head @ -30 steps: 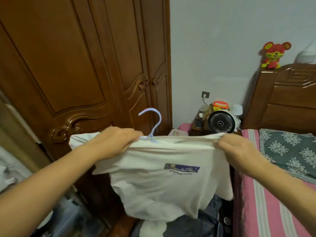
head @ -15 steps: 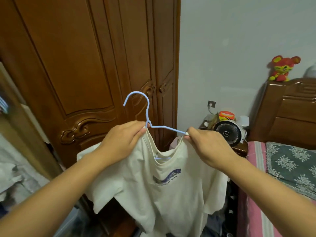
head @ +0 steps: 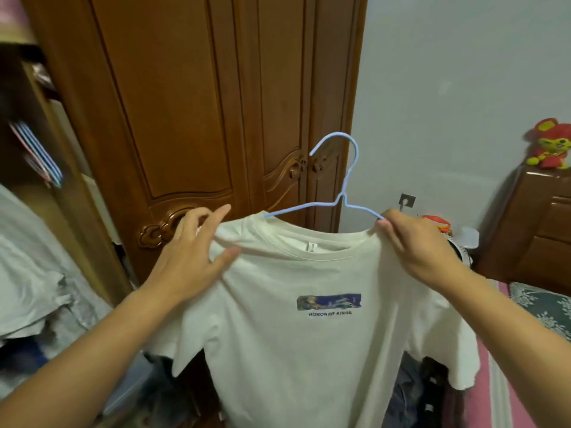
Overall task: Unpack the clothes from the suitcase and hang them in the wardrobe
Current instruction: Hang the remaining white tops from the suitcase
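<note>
**Shirt squared up on the blue hanger**

Since half a second ago, the cream T-shirt [head: 309, 329] has gone from hanging crumpled with its collar sagging to facing the camera flat, its neckline spread across the hanger and its printed chest patch reading level.

Filling most of the background, the brown carved wardrobe [head: 191, 112] is standing with its panelled doors closed behind the shirt, while its leftmost section is showing open, with pale garments [head: 34, 261] hanging inside and a few spare hangers [head: 40, 156] up near the rail. A pale wall is running to the right of it, and a bed with a pink striped sheet [head: 494, 393] is edging in at the lower right under a wooden headboard [head: 531, 230].

The T-shirt is hanging in mid-air in front of the wardrobe doors, between the two hands. The light-blue wire hanger [head: 343, 193] is sitting inside its collar, hook rising above the neckline.

The left hand [head: 191, 254] is lying against the shirt's left shoulder with fingers mostly straight and spread, thumb underneath a fold of cloth. The right hand [head: 417, 245] is pinching the right arm of the hanger together with the shirt's shoulder, fingers curled round it.

A red and yellow plush toy [head: 550, 143] is sitting on top of the headboard, and a wall socket [head: 407, 200] is showing just above the right hand.
</note>
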The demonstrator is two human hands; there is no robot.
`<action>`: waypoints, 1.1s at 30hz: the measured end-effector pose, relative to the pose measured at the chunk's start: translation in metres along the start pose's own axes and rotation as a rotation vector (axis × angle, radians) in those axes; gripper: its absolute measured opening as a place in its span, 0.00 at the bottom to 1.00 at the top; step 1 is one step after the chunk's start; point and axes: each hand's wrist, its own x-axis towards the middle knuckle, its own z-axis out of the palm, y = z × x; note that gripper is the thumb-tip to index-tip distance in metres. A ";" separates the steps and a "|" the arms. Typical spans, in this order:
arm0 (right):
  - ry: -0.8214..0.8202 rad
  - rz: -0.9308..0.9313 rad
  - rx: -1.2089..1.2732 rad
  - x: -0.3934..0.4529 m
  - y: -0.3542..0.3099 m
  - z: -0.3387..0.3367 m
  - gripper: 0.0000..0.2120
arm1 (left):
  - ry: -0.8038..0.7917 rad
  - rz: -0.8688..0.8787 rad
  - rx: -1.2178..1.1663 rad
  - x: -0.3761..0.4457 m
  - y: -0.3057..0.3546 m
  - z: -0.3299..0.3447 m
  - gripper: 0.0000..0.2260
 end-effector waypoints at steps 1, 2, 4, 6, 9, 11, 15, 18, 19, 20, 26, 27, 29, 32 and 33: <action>0.004 0.003 -0.004 0.005 0.000 -0.002 0.28 | -0.039 -0.100 -0.064 -0.003 -0.002 0.003 0.30; -0.004 0.013 -0.031 0.008 0.001 -0.005 0.27 | -0.068 -0.175 -0.172 -0.005 -0.006 0.006 0.30; -0.009 0.007 -0.097 0.009 0.008 -0.010 0.25 | -0.071 -0.162 -0.302 -0.005 -0.029 0.004 0.21; -0.009 -0.032 -0.131 0.006 0.013 -0.013 0.23 | -0.137 -0.115 -0.141 0.002 -0.055 -0.018 0.17; -0.032 -0.090 -0.065 0.008 0.004 -0.003 0.19 | -0.203 -0.066 0.017 0.016 -0.070 -0.046 0.15; -0.057 -0.101 0.045 0.014 -0.013 0.009 0.14 | -0.195 0.043 -0.168 0.019 -0.044 -0.052 0.14; -0.115 -0.195 0.211 0.040 -0.061 0.032 0.11 | -0.261 0.118 0.049 0.005 0.003 -0.043 0.20; -0.353 -0.137 0.400 0.069 -0.088 0.044 0.12 | -0.086 -0.027 0.159 0.006 -0.038 -0.049 0.18; -0.503 -0.117 0.443 0.077 -0.092 0.047 0.12 | -0.044 -0.100 0.143 0.005 -0.059 -0.053 0.19; -0.645 -0.100 0.492 0.085 -0.095 0.049 0.13 | 0.014 -0.148 0.106 0.004 -0.080 -0.057 0.21; -0.686 0.025 0.837 0.109 -0.180 0.087 0.22 | -0.159 -0.440 0.171 0.003 -0.195 -0.075 0.30; -0.615 -0.075 0.651 0.111 -0.198 0.103 0.21 | -0.221 -0.522 0.314 0.003 -0.212 -0.080 0.29; -0.545 -0.214 0.347 0.118 -0.231 0.129 0.16 | -0.200 -0.638 0.503 -0.001 -0.241 -0.101 0.26; -0.504 -0.240 0.122 0.142 -0.273 0.148 0.11 | 0.049 -0.660 0.680 -0.013 -0.279 -0.152 0.26; -0.461 -0.265 0.068 0.154 -0.286 0.151 0.10 | 0.130 -0.667 0.702 -0.016 -0.292 -0.168 0.27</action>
